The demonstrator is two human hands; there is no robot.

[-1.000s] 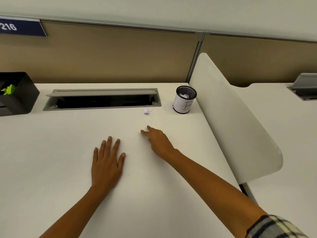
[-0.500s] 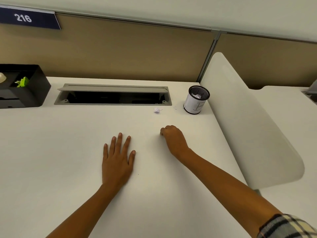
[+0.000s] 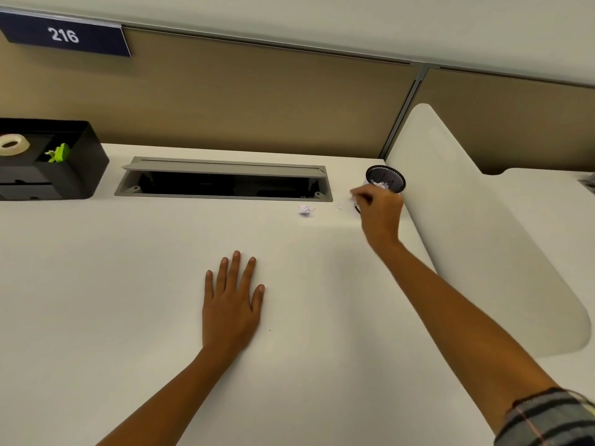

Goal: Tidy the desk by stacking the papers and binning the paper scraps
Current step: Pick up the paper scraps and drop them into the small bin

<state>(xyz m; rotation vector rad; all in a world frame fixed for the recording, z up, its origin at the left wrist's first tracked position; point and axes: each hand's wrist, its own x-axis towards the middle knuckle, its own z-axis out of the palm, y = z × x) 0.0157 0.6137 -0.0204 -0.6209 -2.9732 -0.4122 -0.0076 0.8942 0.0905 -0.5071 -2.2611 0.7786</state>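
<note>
Bin point(image 3: 386, 179) is sitting just beyond my right grip point(image 3: 381, 214), toward one o'clock. That grip is curling, seemingly pinching a small scrap point(image 3: 352, 198). A crumpled scrap point(image 3: 306, 210) is lying at its nine o'clock on the surface point(image 3: 128, 284). My left grip point(image 3: 231, 310) is lying flat, holding nothing and farther off.

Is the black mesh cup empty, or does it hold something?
Not empty: crumpled white paper shows inside the rim of the mesh cup. How full it is, cannot tell.
</note>
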